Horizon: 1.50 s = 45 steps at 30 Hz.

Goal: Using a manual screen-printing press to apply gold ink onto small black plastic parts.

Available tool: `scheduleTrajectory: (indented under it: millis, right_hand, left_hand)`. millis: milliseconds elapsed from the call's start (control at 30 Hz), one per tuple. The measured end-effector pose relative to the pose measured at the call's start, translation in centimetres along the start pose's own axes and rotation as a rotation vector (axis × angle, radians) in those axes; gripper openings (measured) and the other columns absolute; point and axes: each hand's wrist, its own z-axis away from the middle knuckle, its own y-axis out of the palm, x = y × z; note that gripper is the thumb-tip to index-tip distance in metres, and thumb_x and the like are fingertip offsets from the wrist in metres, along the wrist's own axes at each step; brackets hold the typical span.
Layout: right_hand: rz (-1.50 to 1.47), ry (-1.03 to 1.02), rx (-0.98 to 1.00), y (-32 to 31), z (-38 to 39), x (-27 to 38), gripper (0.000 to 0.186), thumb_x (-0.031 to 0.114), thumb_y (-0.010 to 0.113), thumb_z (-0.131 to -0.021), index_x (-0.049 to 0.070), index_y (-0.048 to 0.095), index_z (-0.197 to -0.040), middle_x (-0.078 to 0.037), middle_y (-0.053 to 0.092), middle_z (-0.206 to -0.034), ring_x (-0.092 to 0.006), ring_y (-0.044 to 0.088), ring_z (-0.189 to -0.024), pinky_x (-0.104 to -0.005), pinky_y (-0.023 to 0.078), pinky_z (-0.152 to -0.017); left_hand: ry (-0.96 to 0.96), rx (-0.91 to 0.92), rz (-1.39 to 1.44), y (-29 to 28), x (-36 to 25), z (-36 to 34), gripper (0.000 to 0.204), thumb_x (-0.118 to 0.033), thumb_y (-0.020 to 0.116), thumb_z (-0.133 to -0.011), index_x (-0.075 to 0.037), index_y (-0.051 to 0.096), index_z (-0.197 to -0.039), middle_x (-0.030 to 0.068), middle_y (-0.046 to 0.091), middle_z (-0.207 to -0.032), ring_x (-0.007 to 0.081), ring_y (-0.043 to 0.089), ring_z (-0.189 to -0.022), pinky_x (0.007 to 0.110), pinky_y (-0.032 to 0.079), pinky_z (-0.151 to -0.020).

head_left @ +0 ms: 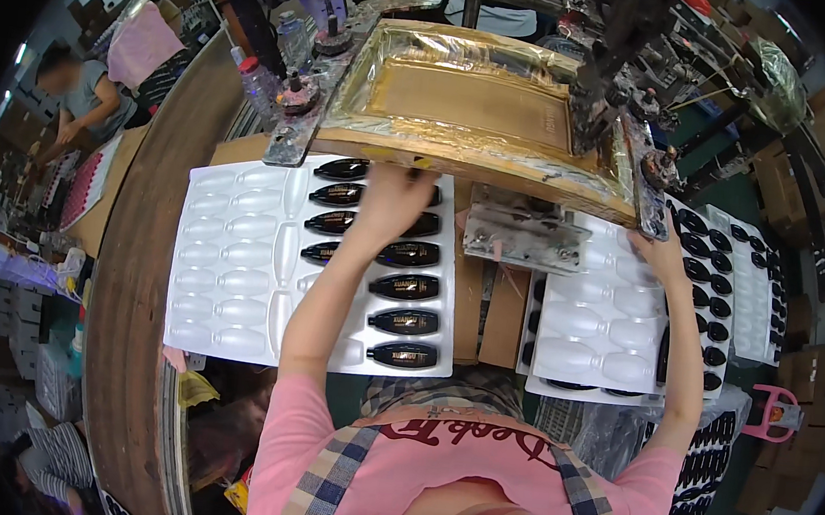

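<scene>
My left hand reaches over the left white moulded tray, close under the front edge of the wooden screen-printing frame. Its fingers look bent together, and their tips are blurred and partly hidden at black bottles. Beside my wrist lies a column of black bottles with gold print in the tray's hollows. My right hand is at the far right corner of another white tray, just below the frame's right end. Its fingers are bent toward the tray's edge, too small to read clearly.
A metal jig stands between the trays, beneath the frame. More trays of black bottles lie at the right. A brown wooden board runs along the left. A co-worker sits at the far left; a pink stool stands at the right.
</scene>
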Motion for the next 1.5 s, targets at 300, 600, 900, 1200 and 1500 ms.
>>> scheduleTrajectory:
  millis: [300,600,900,1200,1500]
  right_hand:
    - [-0.491,-0.125,-0.093,-1.9,1.8,9.1,0.044,0.018,0.071,-0.071,0.001,0.053,-0.107,-0.007,0.059,-0.100,-0.0163,0.053,-0.092,-0.0289,0.040,-0.083]
    - [-0.331,-0.239,0.075,2.1,-0.1,16.9,0.054,0.044,0.061,-0.076,0.001,0.054,-0.107,-0.017,0.052,-0.112,-0.0322,0.047,-0.105,-0.0352,0.036,-0.089]
    - [0.245,-0.208,-0.192,2.3,-2.8,0.8,0.042,0.026,0.055,-0.081,0.000,0.048,-0.113,-0.021,0.051,-0.111,-0.0336,0.046,-0.105,-0.0384,0.036,-0.089]
    - [0.382,-0.162,-0.225,2.0,-5.8,-6.5,0.044,0.023,0.057,-0.076,0.002,0.048,-0.113,-0.020,0.052,-0.109,-0.0354,0.047,-0.102,-0.0395,0.037,-0.087]
    - [0.339,-0.259,-0.319,1.4,-4.2,-7.0,0.047,0.020,0.060,-0.071,0.003,0.048,-0.113,-0.020,0.053,-0.108,-0.0372,0.048,-0.099,-0.0407,0.039,-0.085]
  left_hand:
    - [-0.041,0.212,0.373,7.5,0.6,-6.6,0.020,-0.012,0.057,-0.079,0.002,0.059,-0.094,0.0075,0.061,-0.087,0.0167,0.056,-0.081,0.028,0.044,-0.073]
    - [-0.338,-0.081,0.514,-3.3,2.4,-0.9,0.018,-0.011,0.056,-0.083,0.001,0.061,-0.096,0.0042,0.061,-0.092,0.0084,0.053,-0.085,0.021,0.040,-0.076]
    - [-0.652,-0.459,0.413,-10.9,6.0,15.1,0.020,-0.005,0.052,-0.085,0.004,0.057,-0.102,0.0095,0.059,-0.095,0.0133,0.056,-0.087,0.025,0.046,-0.077]
    - [-0.635,-0.430,0.239,-8.5,8.6,18.0,0.017,-0.005,0.051,-0.085,0.002,0.057,-0.100,0.0072,0.059,-0.096,0.0127,0.054,-0.090,0.024,0.044,-0.079]
    - [-0.271,-0.197,-0.631,-8.9,5.8,16.2,0.030,0.003,0.049,-0.079,-0.003,0.056,-0.107,0.0183,0.053,-0.111,0.0310,0.051,-0.103,0.034,0.041,-0.085]
